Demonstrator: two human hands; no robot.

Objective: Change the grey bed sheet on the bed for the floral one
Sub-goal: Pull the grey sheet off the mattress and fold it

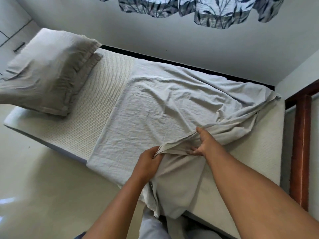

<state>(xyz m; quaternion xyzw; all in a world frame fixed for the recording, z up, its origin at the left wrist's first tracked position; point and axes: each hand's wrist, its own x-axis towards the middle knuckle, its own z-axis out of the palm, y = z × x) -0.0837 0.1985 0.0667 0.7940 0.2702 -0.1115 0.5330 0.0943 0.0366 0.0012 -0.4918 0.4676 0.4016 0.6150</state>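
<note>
Both hands — left hand (148, 161), right hand (203, 144) — apparently gripping grey sheet (164, 109).

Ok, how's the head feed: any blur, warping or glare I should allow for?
Head view: wide-angle warp bows the mattress edges and wall; the pillow at left looks smeared; left hand, right hand and grey sheet are sharp; soft light, faint glare on the floor.
</note>
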